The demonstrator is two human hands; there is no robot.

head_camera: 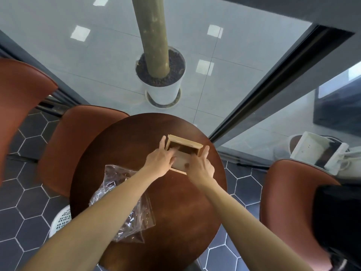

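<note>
- Wooden box sits on the round desk, directly between the two grips and touching both. Its open cavity faces up.
- Left grip: fingers straight and spread across the box's left wall, one outside it and the others reaching down into the cavity. Judged to be feeling or working the inside, not lifting.
- Right grip: closed around the near right corner of the box, with one digit laid along the outer right wall. Likely bracing the box so it does not slide away under the left grip's push.
- Pale panel lies over the near part of the box, just under both grips. Cannot tell whether it is a sliding lid or a fixed piece.
- Crumpled clear plastic bag lies on the desk behind the left grip, partly under that forearm. It is apart from the box and does not block it.
- Beyond the grips, past the desk edge: a white pot holding a thick trunk.
- Left of the left grip: a brown chair. Below the left forearm, on the floor: a white basket.
- Right of the right grip: a second brown chair.
- Nothing stands between either grip and the box.
</note>
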